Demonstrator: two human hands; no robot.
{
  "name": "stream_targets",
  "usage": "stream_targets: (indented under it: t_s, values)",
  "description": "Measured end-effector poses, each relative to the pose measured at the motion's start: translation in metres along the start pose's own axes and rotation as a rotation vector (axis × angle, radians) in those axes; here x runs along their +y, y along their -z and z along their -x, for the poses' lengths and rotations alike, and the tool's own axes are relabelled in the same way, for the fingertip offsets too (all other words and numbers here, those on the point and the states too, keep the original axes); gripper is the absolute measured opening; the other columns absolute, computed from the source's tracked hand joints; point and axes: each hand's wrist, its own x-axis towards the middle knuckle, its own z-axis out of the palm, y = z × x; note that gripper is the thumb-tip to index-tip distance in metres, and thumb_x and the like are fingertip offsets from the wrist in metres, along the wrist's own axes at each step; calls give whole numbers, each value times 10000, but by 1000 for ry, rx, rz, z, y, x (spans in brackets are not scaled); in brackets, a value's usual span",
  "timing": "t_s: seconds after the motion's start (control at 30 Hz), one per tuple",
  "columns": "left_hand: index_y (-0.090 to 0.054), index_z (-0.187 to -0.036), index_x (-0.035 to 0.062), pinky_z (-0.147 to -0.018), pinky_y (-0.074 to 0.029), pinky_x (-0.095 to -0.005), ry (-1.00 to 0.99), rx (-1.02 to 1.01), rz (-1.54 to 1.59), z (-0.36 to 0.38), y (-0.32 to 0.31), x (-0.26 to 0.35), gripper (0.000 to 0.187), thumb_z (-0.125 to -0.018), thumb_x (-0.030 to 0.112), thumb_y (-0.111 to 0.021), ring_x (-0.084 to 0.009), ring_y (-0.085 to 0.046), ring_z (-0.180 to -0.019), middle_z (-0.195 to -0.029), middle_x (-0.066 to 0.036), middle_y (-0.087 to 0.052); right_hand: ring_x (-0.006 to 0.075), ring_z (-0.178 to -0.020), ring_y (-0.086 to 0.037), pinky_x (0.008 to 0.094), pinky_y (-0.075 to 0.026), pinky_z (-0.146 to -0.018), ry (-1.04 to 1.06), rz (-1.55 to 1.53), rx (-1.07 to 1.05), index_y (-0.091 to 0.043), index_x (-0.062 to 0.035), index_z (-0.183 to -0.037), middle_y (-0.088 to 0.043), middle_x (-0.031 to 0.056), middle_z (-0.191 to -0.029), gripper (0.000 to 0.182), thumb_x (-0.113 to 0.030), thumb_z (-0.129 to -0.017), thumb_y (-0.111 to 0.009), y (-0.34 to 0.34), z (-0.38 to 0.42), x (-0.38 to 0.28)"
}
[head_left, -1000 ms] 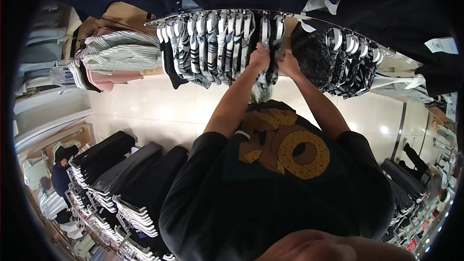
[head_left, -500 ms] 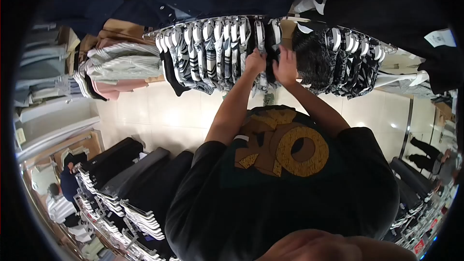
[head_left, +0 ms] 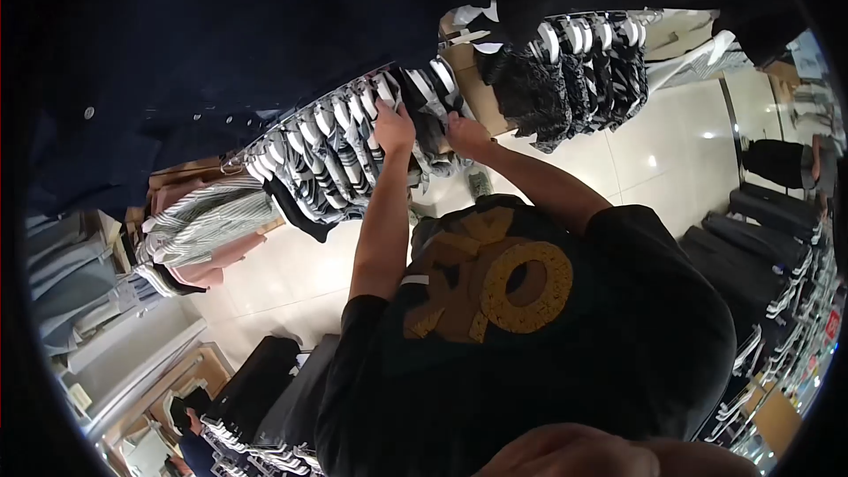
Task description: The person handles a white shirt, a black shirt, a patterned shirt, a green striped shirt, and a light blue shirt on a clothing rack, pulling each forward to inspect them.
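Note:
A row of black, white and grey patterned shirts [head_left: 340,163] hangs on white hangers from a rail. Near the row's right end, my left hand [head_left: 395,128] is closed on one of the hanging shirts, just below its hanger. A short way to the right, my right hand [head_left: 470,136] has its fingers closed on the edge of a darker shirt [head_left: 433,128]. Part of that cloth shows between my two hands. The fingertips of both hands are partly hidden in the fabric.
Black-and-white patterned garments [head_left: 579,88] hang further right, past a brown panel [head_left: 473,79]. Dark clothing [head_left: 247,44] hangs across the top. Striped and pink garments [head_left: 212,221] are at left. Racks of dark trousers [head_left: 256,380] stand behind me, and another person [head_left: 190,450] is at lower left.
The view has turned, so the rail now slants. My right hand has gone from spread fingers to holding a shirt edge. A gap has opened among the shirts between my hands.

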Motion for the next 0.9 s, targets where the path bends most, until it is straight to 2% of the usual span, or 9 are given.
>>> stream_targets:
  t_s: [0.07, 0.3, 0.5, 0.57, 0.67, 0.7, 0.73, 0.8, 0.9]
  values:
    - [-404, -1454, -55, -861, -555, -560, 50, -90, -46, -11, -3, -2, 628, -1030, 366, -597, -482, -706, -1007, -1074, -293, -736, 500, -969, -707, 624, -542, -853, -152, 21, 0, -471, 12, -1192, -720, 299, -1042, 362, -310, -1041, -536, -18, -9, 14]
    - [-383, -1424, -38, -864, -543, -581, 84, -198, -93, -5, 23, -3, 547, -1052, 330, -541, -503, -712, -951, -1006, -319, -737, 499, -936, -715, 610, -555, -815, -99, 115, 29, -469, -38, -1165, -730, 273, -984, 311, -326, -1060, -524, 4, 3, 23]
    - [-384, -1527, -10, -955, -539, -567, 208, -271, 0, 0, 0, 35, 635, -1044, 374, -536, -494, -686, -1103, -1177, -317, -714, 503, -940, -704, 611, -542, -823, -113, 11, 48, -497, -39, -1162, -723, 278, -1020, 284, -282, -1041, -583, 3, 11, 1]
    - [-449, -1486, 15, -953, -533, -577, 136, -257, 80, 7, 0, 38, 550, -1055, 348, -517, -502, -680, -1093, -1160, -310, -718, 476, -933, -711, 608, -537, -812, 42, -153, 465, -516, -43, -1258, -728, 250, -1049, 330, -253, -1024, -618, -12, 12, -1]
    - [-564, -1373, 35, -891, -548, -521, -57, -26, 349, 30, 16, 18, 406, -996, 172, -626, -467, -679, -1058, -1142, -253, -709, 463, -956, -708, 591, -536, -831, 194, -374, 518, -514, -37, -1332, -727, 233, -1075, 414, -237, -999, -660, -6, 25, -23]
    - [-582, -1349, 31, -895, -548, -499, -51, 147, 327, 36, 19, 9, 406, -967, 142, -657, -454, -668, -1076, -1131, -232, -697, 465, -1075, -679, 552, -536, -918, 150, -386, 299, -492, 17, -1350, -669, 297, -1198, 529, -255, -952, -711, -5, 22, -23]
    - [-600, -1326, 28, -898, -547, -477, -47, 319, 302, 40, 19, -1, 407, -937, 112, -687, -440, -656, -1095, -1120, -210, -685, 465, -1075, -679, 552, -536, -918, 146, -387, 291, -492, 17, -1350, -669, 297, -1198, 529, -255, -952, -711, -5, 19, -31]
    - [-558, -1347, 20, -934, -539, -490, 33, 296, 306, 36, 17, -12, 473, -911, 123, -711, -437, -639, -1115, -1079, -190, -671, 513, -986, -687, 571, -553, -845, 200, -97, 301, -529, 42, -1253, -715, 276, -1101, 507, -321, -951, -714, -5, 9, -51]
    - [-483, -1351, 10, -951, -539, -532, 28, 138, 78, 23, 16, -9, 523, -928, 205, -721, -461, -662, -1091, -1055, -250, -697, 533, -1022, -673, 603, -531, -877, 26, -75, 61, -540, 57, -1179, -704, 334, -1057, 449, -309, -960, -679, -18, -29, -47]
